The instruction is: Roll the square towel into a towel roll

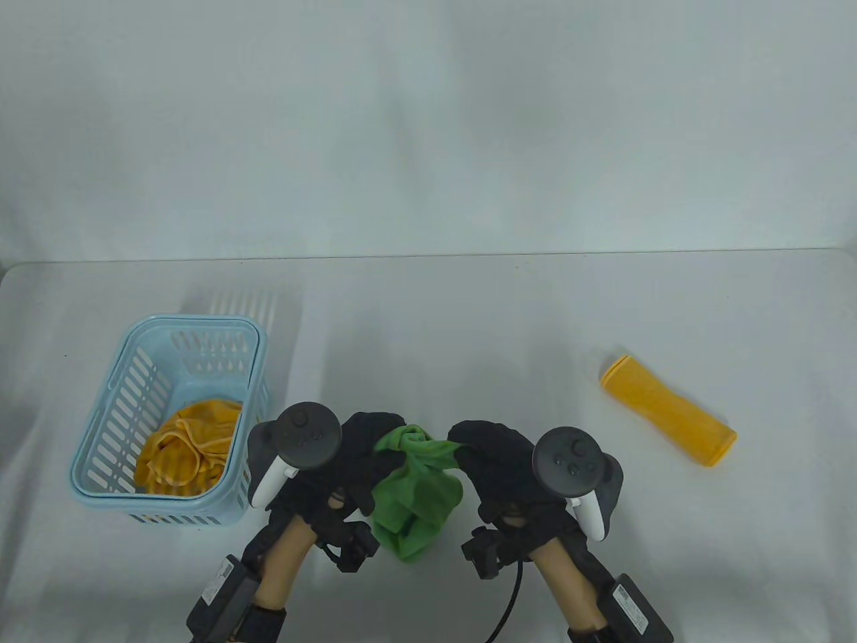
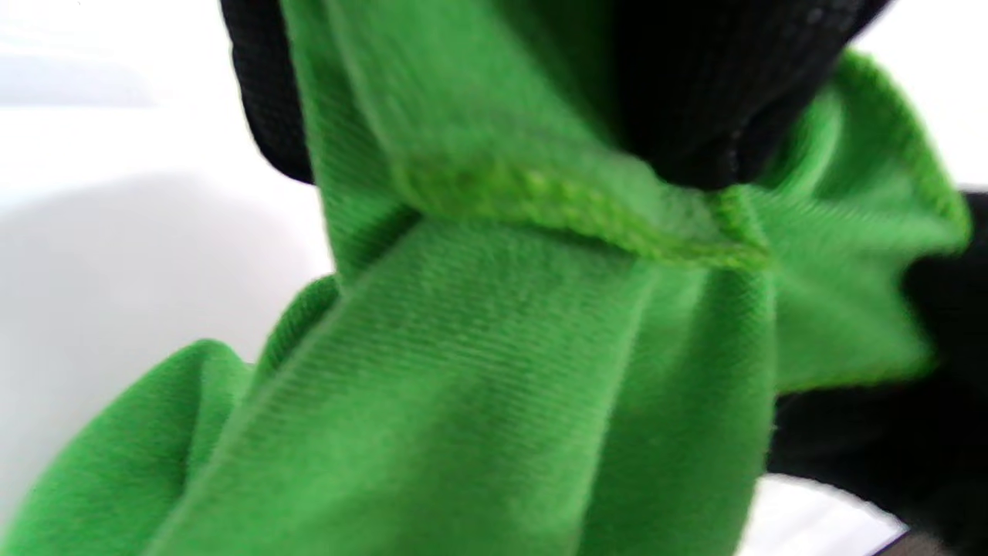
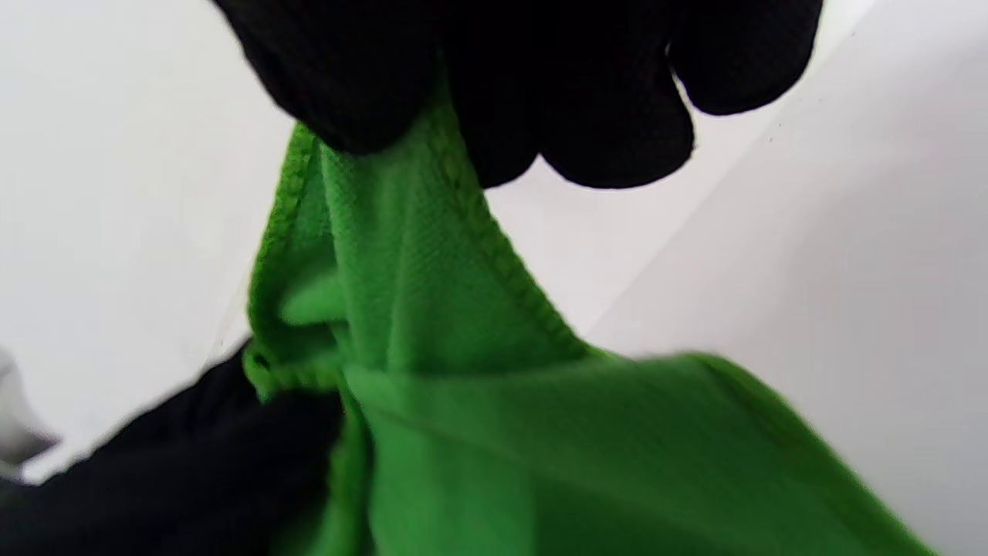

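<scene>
Both hands pinch green towel (image 1: 415, 495) (bunched), hanging downward, unrolled.

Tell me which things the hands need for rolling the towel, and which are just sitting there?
Needed:
green towel, bunched and not yet rolled
left hand, gripping the towel
right hand, gripping the towel

Just sitting there:
yellow towel roll, already rolled
blue basket
crumpled yellow towel inside the basket

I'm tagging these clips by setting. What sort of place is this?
Probably a recording bench for towel folding, not a home: a bare white table against a blank wall, both hands in tracked gloves gripping a green towel, a basket, a finished yellow roll.
</scene>
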A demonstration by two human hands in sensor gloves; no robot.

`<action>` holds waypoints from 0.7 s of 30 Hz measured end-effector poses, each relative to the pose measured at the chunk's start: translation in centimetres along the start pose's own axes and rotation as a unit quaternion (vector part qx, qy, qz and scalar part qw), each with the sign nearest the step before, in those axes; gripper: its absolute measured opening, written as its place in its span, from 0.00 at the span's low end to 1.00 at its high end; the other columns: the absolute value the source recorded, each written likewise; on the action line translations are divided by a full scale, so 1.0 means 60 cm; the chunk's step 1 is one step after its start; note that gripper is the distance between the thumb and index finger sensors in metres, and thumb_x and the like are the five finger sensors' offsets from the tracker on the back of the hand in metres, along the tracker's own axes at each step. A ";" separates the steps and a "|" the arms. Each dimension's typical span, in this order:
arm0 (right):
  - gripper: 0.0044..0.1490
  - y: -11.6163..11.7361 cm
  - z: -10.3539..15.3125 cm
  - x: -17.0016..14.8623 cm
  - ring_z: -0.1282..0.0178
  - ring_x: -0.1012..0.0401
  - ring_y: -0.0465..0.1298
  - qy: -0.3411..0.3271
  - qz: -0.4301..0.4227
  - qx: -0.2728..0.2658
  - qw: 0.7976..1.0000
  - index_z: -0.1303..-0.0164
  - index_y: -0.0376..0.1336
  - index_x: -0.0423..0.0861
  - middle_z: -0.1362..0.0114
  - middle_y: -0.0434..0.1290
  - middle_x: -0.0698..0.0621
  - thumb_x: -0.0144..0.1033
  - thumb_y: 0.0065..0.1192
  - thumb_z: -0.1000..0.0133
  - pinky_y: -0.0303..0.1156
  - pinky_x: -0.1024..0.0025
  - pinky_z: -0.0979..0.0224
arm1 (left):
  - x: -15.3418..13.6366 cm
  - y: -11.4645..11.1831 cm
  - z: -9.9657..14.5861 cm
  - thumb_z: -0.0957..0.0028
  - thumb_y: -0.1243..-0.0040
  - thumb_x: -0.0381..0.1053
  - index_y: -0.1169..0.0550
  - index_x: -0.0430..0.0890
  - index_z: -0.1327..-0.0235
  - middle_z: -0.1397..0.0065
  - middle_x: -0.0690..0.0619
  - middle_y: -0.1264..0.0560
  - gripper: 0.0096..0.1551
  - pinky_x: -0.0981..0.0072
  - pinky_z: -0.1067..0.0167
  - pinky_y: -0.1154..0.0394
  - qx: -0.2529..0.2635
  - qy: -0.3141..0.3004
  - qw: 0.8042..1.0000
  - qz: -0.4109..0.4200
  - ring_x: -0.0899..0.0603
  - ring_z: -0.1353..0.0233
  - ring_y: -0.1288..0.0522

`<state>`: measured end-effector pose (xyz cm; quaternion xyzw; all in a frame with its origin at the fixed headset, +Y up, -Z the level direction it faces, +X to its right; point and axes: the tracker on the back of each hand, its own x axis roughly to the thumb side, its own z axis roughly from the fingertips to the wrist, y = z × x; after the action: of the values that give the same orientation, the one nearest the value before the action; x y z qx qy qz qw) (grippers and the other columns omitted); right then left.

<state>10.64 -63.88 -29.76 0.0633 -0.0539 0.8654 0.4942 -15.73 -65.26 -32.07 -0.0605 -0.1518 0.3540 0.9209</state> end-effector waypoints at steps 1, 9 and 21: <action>0.24 -0.003 -0.003 0.003 0.47 0.55 0.79 0.002 -0.004 -0.003 1.000 0.48 0.68 0.58 0.50 0.78 0.56 0.43 0.67 0.56 0.70 0.47 0.33 | -0.001 -0.002 0.000 0.58 0.34 0.56 0.29 0.54 0.34 0.31 0.55 0.28 0.35 0.48 0.36 0.25 -0.001 0.003 1.000 -0.009 0.44 0.36 0.20; 0.23 -0.078 -0.062 0.104 0.52 0.55 0.80 0.038 0.002 -0.011 0.999 0.48 0.67 0.59 0.52 0.80 0.53 0.42 0.65 0.55 0.72 0.48 0.36 | -0.021 0.012 0.005 0.62 0.38 0.67 0.40 0.53 0.23 0.19 0.50 0.39 0.52 0.40 0.29 0.32 0.036 0.042 0.998 -0.020 0.37 0.23 0.31; 0.21 -0.173 -0.098 0.247 0.47 0.53 0.78 -0.027 0.041 -0.023 0.999 0.52 0.71 0.66 0.49 0.78 0.55 0.39 0.64 0.55 0.68 0.46 0.32 | -0.031 0.040 0.017 0.61 0.40 0.69 0.40 0.55 0.22 0.18 0.50 0.40 0.51 0.39 0.29 0.33 0.084 0.054 0.995 0.001 0.36 0.22 0.32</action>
<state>11.78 -45.12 -32.85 0.0726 -0.0894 0.8816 0.4578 -18.86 -64.72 -32.09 -0.0022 -0.0714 0.3626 0.9292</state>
